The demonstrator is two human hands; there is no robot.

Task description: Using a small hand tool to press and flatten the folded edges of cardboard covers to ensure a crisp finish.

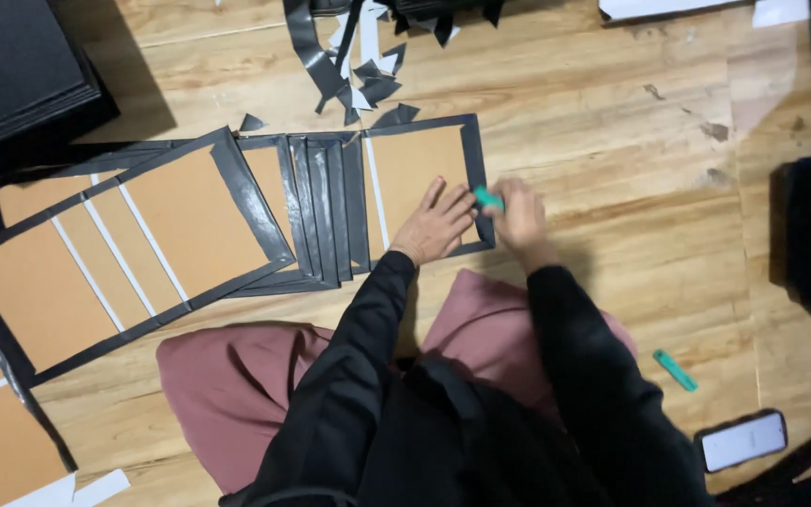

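Right hand (521, 218) apparently rubs green tool (488, 198) along board (417, 169) edge

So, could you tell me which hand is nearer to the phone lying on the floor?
Right. The right hand is up-left of the phone, while the left hand rests farther left.

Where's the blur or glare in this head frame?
Head view: right hand on the small green tool is motion-smeared; left hand is sharper; soft glare on the wooden floor upper right; the phone screen looks washed out.
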